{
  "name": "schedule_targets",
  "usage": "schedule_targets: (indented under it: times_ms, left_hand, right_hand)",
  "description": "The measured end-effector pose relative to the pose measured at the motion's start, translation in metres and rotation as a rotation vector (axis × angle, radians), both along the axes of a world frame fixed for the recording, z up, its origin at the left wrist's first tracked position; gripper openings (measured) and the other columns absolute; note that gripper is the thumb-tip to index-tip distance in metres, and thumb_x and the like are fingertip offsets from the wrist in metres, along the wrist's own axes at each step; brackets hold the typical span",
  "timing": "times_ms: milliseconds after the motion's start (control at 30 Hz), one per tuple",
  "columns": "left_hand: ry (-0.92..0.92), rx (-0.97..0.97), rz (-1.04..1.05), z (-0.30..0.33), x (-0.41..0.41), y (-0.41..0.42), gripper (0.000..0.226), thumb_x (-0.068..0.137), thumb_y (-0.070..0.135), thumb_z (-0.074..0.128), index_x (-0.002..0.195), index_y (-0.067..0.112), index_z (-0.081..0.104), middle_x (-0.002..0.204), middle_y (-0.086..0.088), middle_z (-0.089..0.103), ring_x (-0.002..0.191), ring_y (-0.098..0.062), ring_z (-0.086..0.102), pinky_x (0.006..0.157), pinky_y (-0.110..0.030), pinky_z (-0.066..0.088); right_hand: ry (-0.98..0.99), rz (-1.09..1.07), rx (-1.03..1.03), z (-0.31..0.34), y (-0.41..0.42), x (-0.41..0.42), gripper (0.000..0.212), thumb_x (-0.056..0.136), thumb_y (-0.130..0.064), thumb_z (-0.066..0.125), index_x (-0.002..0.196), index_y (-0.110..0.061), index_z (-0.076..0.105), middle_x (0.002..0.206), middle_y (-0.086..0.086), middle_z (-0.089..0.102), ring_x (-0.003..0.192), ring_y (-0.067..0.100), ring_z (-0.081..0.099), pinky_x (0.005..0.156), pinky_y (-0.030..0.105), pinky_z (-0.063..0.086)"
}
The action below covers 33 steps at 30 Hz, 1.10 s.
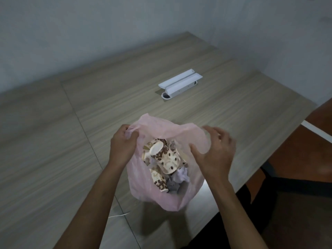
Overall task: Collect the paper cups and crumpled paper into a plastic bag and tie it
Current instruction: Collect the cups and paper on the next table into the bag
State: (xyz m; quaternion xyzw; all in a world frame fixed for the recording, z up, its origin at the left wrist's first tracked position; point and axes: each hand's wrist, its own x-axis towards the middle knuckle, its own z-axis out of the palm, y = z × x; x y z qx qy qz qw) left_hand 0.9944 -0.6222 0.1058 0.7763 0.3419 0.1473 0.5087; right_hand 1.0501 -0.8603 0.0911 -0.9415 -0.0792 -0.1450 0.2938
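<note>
Head view shows the pink plastic bag [161, 191] on the desk [53, 141], holding paper cups [166, 157] and crumpled paper [180, 177], left hand [123, 146] clenched on its rim, right hand [213, 153] loose beside its opposite rim.

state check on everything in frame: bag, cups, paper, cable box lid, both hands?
pink plastic bag: open at the top, not tied, standing on the table
paper cups: inside the bag, lying on their sides
crumpled paper: inside the bag, beside and under the cups
white cable box: lid flaps raised open
left hand: shut on the bag's left rim
right hand: blurred, fingers spread, at the right rim; grip unclear
</note>
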Motion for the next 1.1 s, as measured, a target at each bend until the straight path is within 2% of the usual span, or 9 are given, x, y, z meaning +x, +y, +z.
schedule_targets:
  times_ms: [67,133,200,367,500,633,800,900,1100]
  left_hand:
    - [-0.011,0.002,0.009,0.001,-0.002,0.001,0.013,0.089,0.02,0.057,0.088,0.008,0.062,0.087,-0.01,0.067,0.081,-0.028,0.063,0.065,-0.031,0.045]
    - [-0.025,0.004,0.012,0.002,-0.003,0.002,0.013,0.089,0.02,0.057,0.086,0.008,0.061,0.085,-0.009,0.067,0.083,-0.028,0.063,0.066,-0.031,0.045]
    - [-0.035,0.012,0.012,0.005,-0.004,0.002,0.013,0.089,0.021,0.056,0.086,0.01,0.062,0.084,-0.006,0.067,0.083,-0.027,0.064,0.068,-0.033,0.046]
    - [-0.095,0.018,0.063,0.024,-0.005,0.01,0.018,0.083,0.033,0.054,0.085,0.018,0.064,0.084,-0.003,0.072,0.079,-0.028,0.068,0.076,-0.044,0.057]
    - [-0.119,0.034,0.09,0.039,-0.003,0.012,0.016,0.086,0.026,0.054,0.087,0.014,0.065,0.084,-0.007,0.07,0.079,-0.028,0.067,0.072,-0.038,0.053]
    - [-0.2,0.029,0.091,0.041,-0.005,0.003,0.017,0.089,0.019,0.053,0.087,0.005,0.064,0.08,-0.01,0.067,0.072,-0.023,0.059,0.066,-0.033,0.046]
    - [-0.163,-0.016,0.096,0.041,-0.002,-0.001,0.017,0.086,0.025,0.052,0.083,0.013,0.062,0.077,-0.01,0.07,0.065,-0.034,0.067,0.061,-0.046,0.057]
    - [-0.098,0.022,0.098,0.037,-0.002,-0.005,0.015,0.09,0.019,0.052,0.08,0.015,0.062,0.075,-0.001,0.065,0.076,-0.027,0.063,0.064,-0.032,0.047]
    - [0.048,0.039,0.026,0.018,-0.001,-0.012,0.028,0.091,0.031,0.049,0.101,0.011,0.066,0.102,-0.015,0.068,0.095,-0.034,0.063,0.079,-0.038,0.05]
  right_hand:
    - [0.253,-0.096,-0.033,-0.011,-0.016,0.002,0.062,0.067,-0.038,0.08,0.123,-0.022,0.057,0.117,0.006,0.06,0.111,0.03,0.053,0.089,0.04,0.047]
    - [0.462,-0.059,0.038,-0.016,-0.028,0.006,0.026,0.074,-0.036,0.065,0.091,-0.016,0.063,0.082,0.003,0.063,0.085,0.03,0.06,0.066,0.029,0.042]
    - [0.448,-0.022,0.139,-0.011,-0.036,0.012,0.017,0.083,-0.027,0.063,0.078,-0.011,0.068,0.068,0.0,0.061,0.072,0.025,0.06,0.061,0.026,0.036]
    - [0.231,-0.072,0.442,0.039,-0.037,0.031,0.009,0.084,-0.014,0.065,0.079,-0.02,0.069,0.069,-0.012,0.065,0.065,0.003,0.059,0.054,0.005,0.04]
    - [0.271,-0.07,0.445,0.059,-0.04,0.049,0.014,0.085,-0.02,0.061,0.085,-0.015,0.074,0.075,0.0,0.07,0.074,0.022,0.068,0.064,0.028,0.052]
    - [0.145,-0.087,0.503,0.076,-0.049,0.047,0.012,0.087,-0.016,0.059,0.088,-0.021,0.07,0.077,-0.011,0.067,0.072,0.006,0.064,0.062,0.022,0.051]
    - [0.263,-0.068,0.389,0.063,-0.054,0.054,0.011,0.089,-0.018,0.061,0.088,-0.017,0.072,0.078,0.0,0.069,0.073,0.016,0.066,0.059,0.024,0.049]
    - [0.277,-0.067,0.365,0.052,-0.056,0.057,0.013,0.086,-0.015,0.062,0.091,-0.014,0.074,0.08,0.0,0.071,0.076,0.019,0.068,0.066,0.029,0.054]
    - [0.38,-0.054,0.36,0.027,-0.061,0.054,0.022,0.087,-0.018,0.066,0.107,-0.01,0.072,0.087,0.004,0.072,0.081,0.021,0.069,0.083,0.039,0.058]
